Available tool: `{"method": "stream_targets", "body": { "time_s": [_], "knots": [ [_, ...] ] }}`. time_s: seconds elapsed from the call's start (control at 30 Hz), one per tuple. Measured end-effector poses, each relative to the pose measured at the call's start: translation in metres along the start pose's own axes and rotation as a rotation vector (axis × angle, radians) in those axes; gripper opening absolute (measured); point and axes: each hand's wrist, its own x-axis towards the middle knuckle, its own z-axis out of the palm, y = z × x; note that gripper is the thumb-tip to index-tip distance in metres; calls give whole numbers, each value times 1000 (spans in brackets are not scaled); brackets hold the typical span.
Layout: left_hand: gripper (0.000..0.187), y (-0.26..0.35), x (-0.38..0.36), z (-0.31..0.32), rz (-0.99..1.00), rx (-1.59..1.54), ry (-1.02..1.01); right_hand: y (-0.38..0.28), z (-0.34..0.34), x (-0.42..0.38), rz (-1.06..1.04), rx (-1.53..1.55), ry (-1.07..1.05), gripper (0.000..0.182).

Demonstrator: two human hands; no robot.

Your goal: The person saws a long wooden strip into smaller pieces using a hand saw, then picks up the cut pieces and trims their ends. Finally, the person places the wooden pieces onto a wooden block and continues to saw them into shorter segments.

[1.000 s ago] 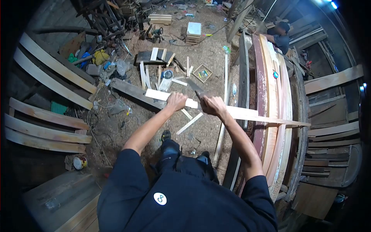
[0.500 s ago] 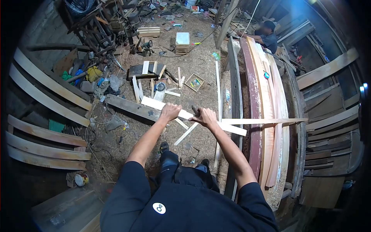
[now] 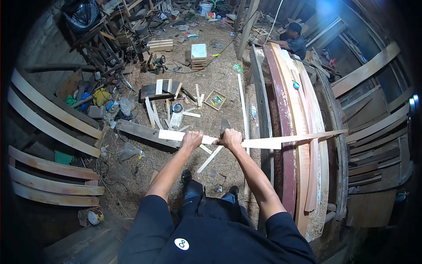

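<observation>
A pale flat wooden board spans in front of me, its right part overlapping the edge of the long bench. My left hand is closed round the board, left of its middle. My right hand is closed at the board too, fingers wrapped round a dark flat tool whose tapered end sticks up beyond the knuckles; its lower part is hidden by the hand. A long narrow wooden strip lies across the bench, in line with the board's right end. Beneath the board's left end is a grey weathered beam.
Long planks run along the bench at right, with a small blue round object on them. Beyond the bench is another person. Curved boards rest at left. Wood offcuts and a small square frame lie on the shavings-strewn floor.
The board has turned nearly level, its right end rising to line up with the strip. Both hands have shifted slightly left, and the tool's dark end shows more. The camera view has moved a little.
</observation>
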Motion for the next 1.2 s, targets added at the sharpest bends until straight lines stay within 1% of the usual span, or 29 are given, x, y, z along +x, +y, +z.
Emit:
{"method": "stream_targets", "body": {
  "time_s": [0.03,0.1,0.13,0.17,0.2,0.23,0.27,0.3,0.37,0.43,0.53,0.6,0.63,0.73,0.77,0.87,0.97,1.03,1.07,1.13,1.17,1.2],
  "knots": [
    [16,4,0,-4,-44,-18,-22,0,-3,-1,7,-1,2,60],
    [16,10,3,-2,-48,-8,-25,0,-9,-1,28,-14,-31,56],
    [16,10,8,6,-114,3,-93,1,3,3,46,-59,95,51],
    [15,9,11,13,-180,16,-165,6,13,6,49,-59,100,51],
    [15,14,17,-1,-278,-42,-189,10,21,9,55,-50,122,50],
    [15,17,18,-9,-277,-41,-190,14,25,7,62,-41,141,48],
    [15,19,24,-18,-242,-40,-109,22,25,5,18,44,146,50],
    [15,21,28,-23,-205,-43,-32,27,20,4,22,42,148,50],
    [12,17,35,-31,-182,-86,-20,32,16,-1,51,128,114,53],
    [8,19,32,-22,-125,-140,162,45,28,-1,55,225,124,57],
    [7,18,33,-30,-150,-230,153,38,21,-7,150,333,149,58],
    [17,17,32,-38,-209,-389,140,37,17,-8,195,450,159,61],
    [17,18,29,-44,-207,-389,134,35,13,-10,199,452,155,61],
    [26,17,23,-50,-293,-614,48,33,7,-15,206,531,136,64],
    [26,17,20,-49,-290,-615,43,32,6,-17,211,532,134,64],
    [25,16,12,-46,-298,-634,57,26,3,-20,138,608,206,64],
    [27,18,6,-46,-309,-729,64,15,-6,-24,165,619,190,61],
    [33,19,2,-51,-323,-774,66,12,0,-22,155,642,216,60],
    [33,20,1,-54,-328,-769,69,10,3,-21,154,661,229,58],
    [43,24,4,-60,-343,-816,66,4,2,-17,150,724,249,51],
    [43,26,6,-62,-348,-812,74,0,3,-14,140,725,250,51],
    [47,28,8,-61,-342,-849,110,-5,5,-10,132,881,269,48]
  ]
}}
